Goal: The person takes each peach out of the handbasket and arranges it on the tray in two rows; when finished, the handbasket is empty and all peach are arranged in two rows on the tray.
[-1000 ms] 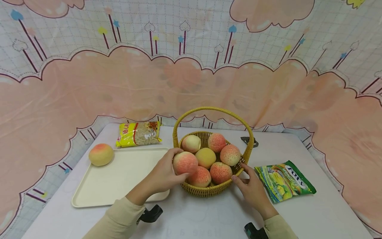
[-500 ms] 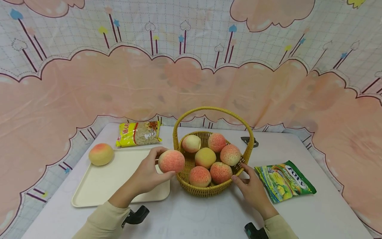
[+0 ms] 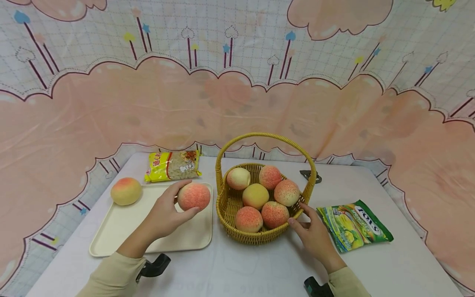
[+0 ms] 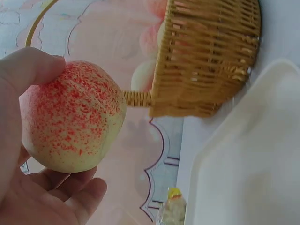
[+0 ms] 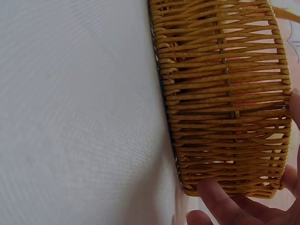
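Observation:
My left hand holds a red-speckled peach above the right part of the cream tray. In the left wrist view the thumb lies on one side of the peach and the fingers on the other. A yellow wicker basket with a tall handle stands right of the tray, and several peaches, one of them plain yellow, lie inside. My right hand grips the basket's right side, thumb at the rim; the right wrist view has its fingers against the weave.
Another peach rests at the tray's far left corner. Behind the tray lies a yellow snack bag. A green candy bag is to the right, and a small dark object sits behind the basket. A patterned cloth hangs at the back.
My left hand has lifted the peach out of the basket's left side and carried it leftward over the tray. The right hand has stayed at the basket.

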The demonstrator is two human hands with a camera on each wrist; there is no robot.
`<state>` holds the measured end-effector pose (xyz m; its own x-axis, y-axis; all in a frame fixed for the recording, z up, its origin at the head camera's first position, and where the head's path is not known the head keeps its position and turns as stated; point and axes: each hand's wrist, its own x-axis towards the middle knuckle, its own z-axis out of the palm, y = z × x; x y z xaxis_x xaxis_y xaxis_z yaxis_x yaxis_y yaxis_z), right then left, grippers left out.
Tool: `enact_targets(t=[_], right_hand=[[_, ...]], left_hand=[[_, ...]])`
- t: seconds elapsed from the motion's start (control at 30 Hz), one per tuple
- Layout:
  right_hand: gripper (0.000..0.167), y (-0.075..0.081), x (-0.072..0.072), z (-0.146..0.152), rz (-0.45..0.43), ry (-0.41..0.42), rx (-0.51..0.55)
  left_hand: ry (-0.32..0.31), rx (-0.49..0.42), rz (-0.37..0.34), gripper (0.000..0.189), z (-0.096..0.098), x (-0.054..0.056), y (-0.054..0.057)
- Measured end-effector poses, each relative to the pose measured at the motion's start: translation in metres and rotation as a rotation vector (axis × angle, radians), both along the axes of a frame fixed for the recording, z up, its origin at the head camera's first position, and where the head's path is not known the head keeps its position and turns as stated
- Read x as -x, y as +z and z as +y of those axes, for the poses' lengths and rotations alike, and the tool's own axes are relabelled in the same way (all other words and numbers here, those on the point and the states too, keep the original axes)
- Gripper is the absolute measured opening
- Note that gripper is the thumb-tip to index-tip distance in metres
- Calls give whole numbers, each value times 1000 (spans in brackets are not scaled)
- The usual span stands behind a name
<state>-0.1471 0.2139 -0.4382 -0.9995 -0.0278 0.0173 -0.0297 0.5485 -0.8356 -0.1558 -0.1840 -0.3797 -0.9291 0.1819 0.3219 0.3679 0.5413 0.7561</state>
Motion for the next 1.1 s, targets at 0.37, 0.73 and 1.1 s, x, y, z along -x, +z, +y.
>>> enact_targets(t=[0.37,0.73,1.1], right_hand=[[73,0,0,0,4,-1,5],[73,0,0,0,2,-3,13],[73,-1,0,0,9,-2,10]], left_hand=[[121,63,-72,71,-29,3,2],[180,25,-137,74,-51,8,-3],[228,12,-169,76,-61,11,-9]])
